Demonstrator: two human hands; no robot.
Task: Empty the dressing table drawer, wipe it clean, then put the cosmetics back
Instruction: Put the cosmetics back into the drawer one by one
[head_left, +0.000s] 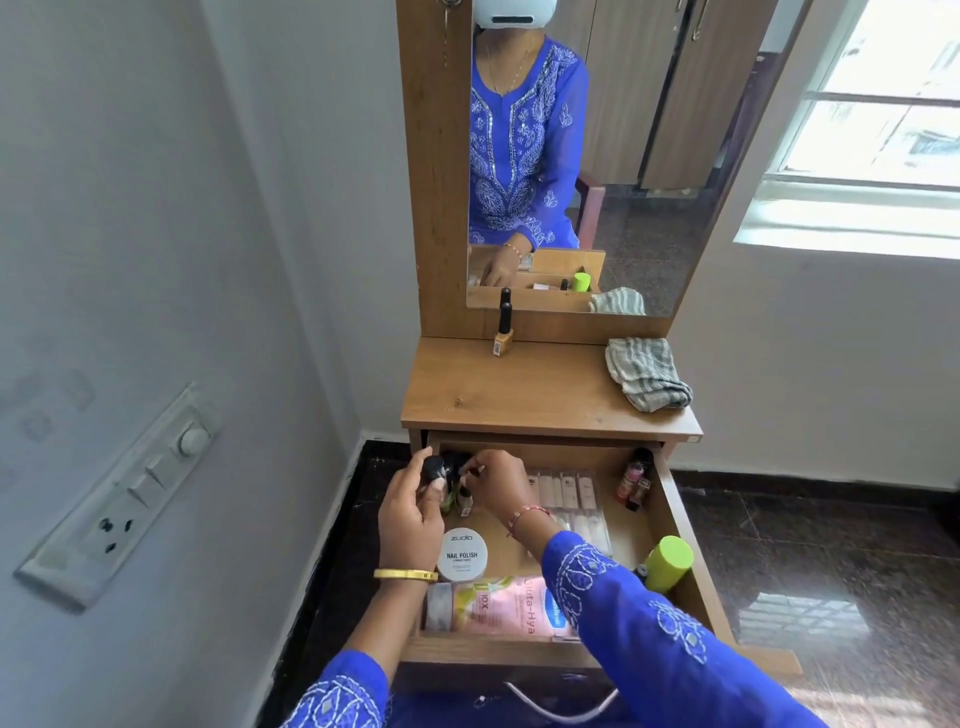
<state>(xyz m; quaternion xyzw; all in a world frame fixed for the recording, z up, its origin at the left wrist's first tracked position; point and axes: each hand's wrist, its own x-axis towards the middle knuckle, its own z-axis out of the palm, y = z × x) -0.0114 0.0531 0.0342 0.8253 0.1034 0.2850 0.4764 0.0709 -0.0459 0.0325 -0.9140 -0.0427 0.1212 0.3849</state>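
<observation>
The wooden drawer is pulled out and holds cosmetics. My left hand holds a small black-capped bottle over the drawer's far left corner. My right hand pinches another small bottle standing among the nail polish bottles there. In the drawer lie a round white nail polish remover tub, a pink lotion tube, clear flat packs, red-capped bottles and a lime green bottle. One yellow nail polish bottle stands on the tabletop.
A striped grey cloth lies at the tabletop's right back. The mirror rises behind it. A wall with a switch panel is close on the left. Dark tiled floor lies to the right, under a window.
</observation>
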